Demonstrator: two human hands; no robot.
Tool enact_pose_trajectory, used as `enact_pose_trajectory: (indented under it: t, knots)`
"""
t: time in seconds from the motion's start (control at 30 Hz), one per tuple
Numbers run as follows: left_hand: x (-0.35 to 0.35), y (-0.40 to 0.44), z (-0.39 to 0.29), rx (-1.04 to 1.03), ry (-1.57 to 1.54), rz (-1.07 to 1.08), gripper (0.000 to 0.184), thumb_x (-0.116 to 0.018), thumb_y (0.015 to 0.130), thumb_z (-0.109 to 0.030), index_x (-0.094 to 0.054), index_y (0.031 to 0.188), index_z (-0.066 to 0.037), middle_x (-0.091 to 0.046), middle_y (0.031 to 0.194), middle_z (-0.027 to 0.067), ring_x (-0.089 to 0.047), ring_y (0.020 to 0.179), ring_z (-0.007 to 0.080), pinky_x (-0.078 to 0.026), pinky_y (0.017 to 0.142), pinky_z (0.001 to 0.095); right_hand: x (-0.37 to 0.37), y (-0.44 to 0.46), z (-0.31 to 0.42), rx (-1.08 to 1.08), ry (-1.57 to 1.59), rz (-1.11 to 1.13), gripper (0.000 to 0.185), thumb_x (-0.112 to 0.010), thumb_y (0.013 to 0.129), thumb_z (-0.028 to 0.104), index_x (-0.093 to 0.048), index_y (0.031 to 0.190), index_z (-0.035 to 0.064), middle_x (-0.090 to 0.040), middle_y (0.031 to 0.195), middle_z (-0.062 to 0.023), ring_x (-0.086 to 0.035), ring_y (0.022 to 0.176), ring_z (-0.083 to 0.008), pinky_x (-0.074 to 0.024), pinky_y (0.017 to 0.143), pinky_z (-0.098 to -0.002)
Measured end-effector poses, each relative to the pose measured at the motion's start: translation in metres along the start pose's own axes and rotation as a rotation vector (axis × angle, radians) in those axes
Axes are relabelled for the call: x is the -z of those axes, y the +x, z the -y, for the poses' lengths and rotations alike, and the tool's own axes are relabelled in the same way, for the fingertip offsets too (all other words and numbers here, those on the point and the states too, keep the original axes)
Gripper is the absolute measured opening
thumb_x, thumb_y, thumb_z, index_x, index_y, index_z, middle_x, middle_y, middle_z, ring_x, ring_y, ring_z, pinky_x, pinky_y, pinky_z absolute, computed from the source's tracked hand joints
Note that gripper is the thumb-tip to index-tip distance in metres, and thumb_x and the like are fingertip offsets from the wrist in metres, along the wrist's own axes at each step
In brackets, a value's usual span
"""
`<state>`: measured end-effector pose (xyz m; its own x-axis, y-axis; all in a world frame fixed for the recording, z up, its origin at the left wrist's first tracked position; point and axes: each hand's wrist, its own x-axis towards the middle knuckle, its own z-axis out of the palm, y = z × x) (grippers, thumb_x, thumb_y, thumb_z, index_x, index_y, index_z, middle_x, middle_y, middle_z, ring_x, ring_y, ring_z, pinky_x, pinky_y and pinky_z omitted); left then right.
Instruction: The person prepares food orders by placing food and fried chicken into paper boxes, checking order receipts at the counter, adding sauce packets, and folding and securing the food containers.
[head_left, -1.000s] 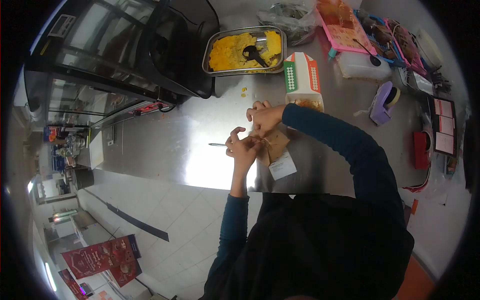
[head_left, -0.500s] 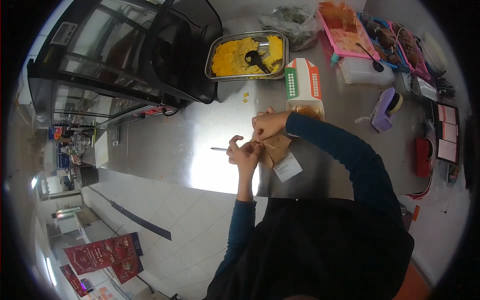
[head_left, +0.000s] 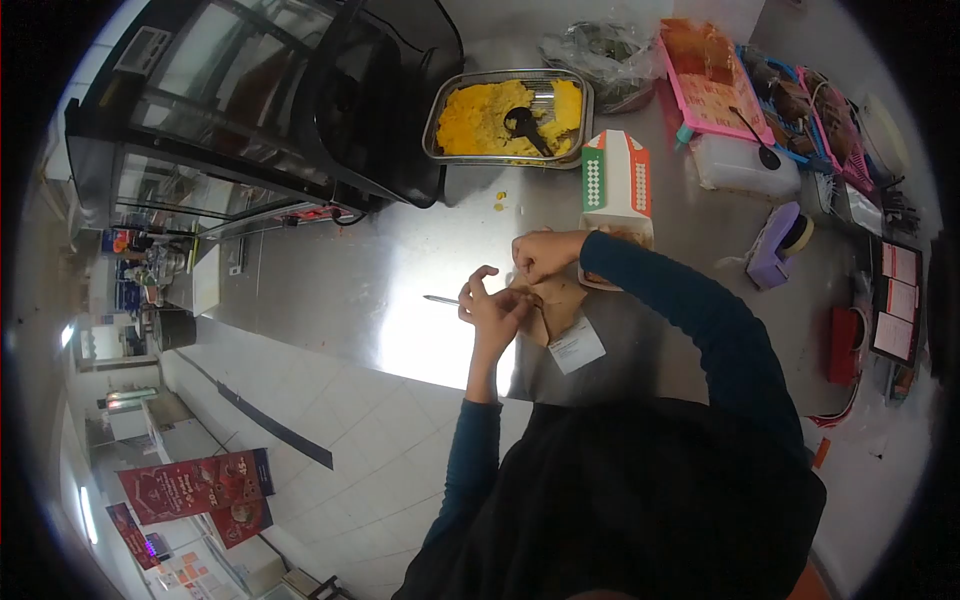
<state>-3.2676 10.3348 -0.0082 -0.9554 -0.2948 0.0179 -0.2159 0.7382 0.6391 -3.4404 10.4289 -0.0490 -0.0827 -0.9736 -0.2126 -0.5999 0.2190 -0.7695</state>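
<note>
Over the steel counter, my left hand [head_left: 493,308] pinches the edge of a brown paper bag [head_left: 562,300], its index finger raised. My right hand [head_left: 545,254] is closed at the bag's upper edge; what its fingertips hold is too small to tell. A white printed slip [head_left: 577,346] is attached to or lies against the lower side of the bag. To the left of my left hand lies a pen [head_left: 440,299]. Just beyond my right forearm stands an open green, white and red carton [head_left: 617,180] with food inside, partly hidden by the sleeve.
A metal tray [head_left: 432,143] of yellow food with a black scoop stands at the back, beside a black glass display case [head_left: 300,110]. To the right are a pink basket [head_left: 712,115], a plastic container [head_left: 745,167], a purple tape dispenser [head_left: 775,250] and a red box [head_left: 843,345].
My right hand has drawn slightly away from my left hand, and its fingers have closed up. The camera view has shifted a little.
</note>
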Motion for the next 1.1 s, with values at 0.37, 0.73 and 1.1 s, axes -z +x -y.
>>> enact_pose_trajectory:
  t: [0.37,0.73,1.1]
  knots:
    - [-0.015,0.000,-0.006,0.195,-0.139,-0.096,0.018,-0.069,0.069,-0.026,-0.069,0.075,-0.009,-0.035,0.116,0.0011,-0.025,0.110,0.0283,-0.024,0.095,0.0396,-0.008,-0.006,-0.002,0.066,0.124,-0.108,0.010,-0.062,0.065,0.012,-0.061,0.067,0.0026,-0.054,0.091,-0.0085,-0.052,0.085,-0.0216,-0.0417,0.074,-0.0319]
    - [-0.017,-0.015,0.005,0.061,-0.068,-0.096,0.015,-0.067,0.072,-0.024,-0.067,0.079,-0.010,-0.038,0.109,0.0062,-0.030,0.106,0.0276,-0.025,0.092,0.0410,-0.011,0.012,-0.015,0.097,0.030,-0.013,0.016,-0.065,0.062,0.015,-0.063,0.068,0.0008,-0.058,0.077,-0.0113,-0.055,0.072,-0.0220,-0.0436,0.065,-0.0312]
    - [-0.028,-0.017,0.009,-0.043,-0.048,-0.297,0.013,-0.061,0.076,-0.020,-0.062,0.078,-0.008,-0.043,0.095,0.0092,-0.038,0.091,0.0231,-0.032,0.080,0.0360,-0.026,-0.014,-0.002,0.101,0.163,-0.326,0.011,-0.066,0.064,0.013,-0.062,0.065,0.0037,-0.052,0.088,-0.0087,-0.051,0.086,-0.0232,-0.0413,0.074,-0.0316]
